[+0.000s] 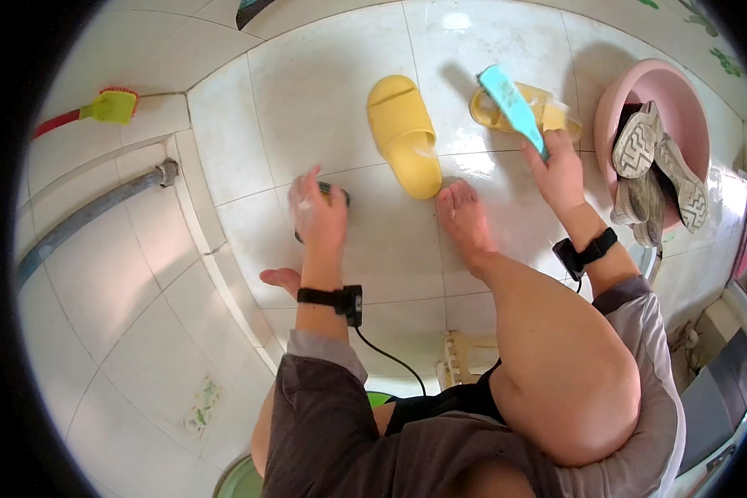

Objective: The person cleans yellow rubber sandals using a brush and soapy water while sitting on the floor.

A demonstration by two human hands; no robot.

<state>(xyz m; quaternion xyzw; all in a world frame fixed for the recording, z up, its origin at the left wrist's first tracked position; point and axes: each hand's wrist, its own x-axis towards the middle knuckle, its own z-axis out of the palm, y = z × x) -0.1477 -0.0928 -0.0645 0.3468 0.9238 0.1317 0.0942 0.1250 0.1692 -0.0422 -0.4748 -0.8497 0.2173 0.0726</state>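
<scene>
My right hand (554,173) grips the handle of a turquoise scrubbing brush (509,98). The brush slants across a yellow slipper (526,93) lying on the tiles, with whitish foam on it. A second yellow slipper (406,137) lies to the left, its toe end facing away; a little foam shows near its heel. Over at the left, my left hand (319,217) hangs above a dark object (335,194) on the floor, fingers apart and slightly blurred. The hand covers most of that object, so its kind cannot be made out.
A pink basin (674,81) at the right holds several dirty shoes (639,145) with patterned soles. At the left, a yellow-green brush (114,106) with a red handle lies by the wall, near a grey pipe (95,217). My bare right foot (465,217) stands between the slippers.
</scene>
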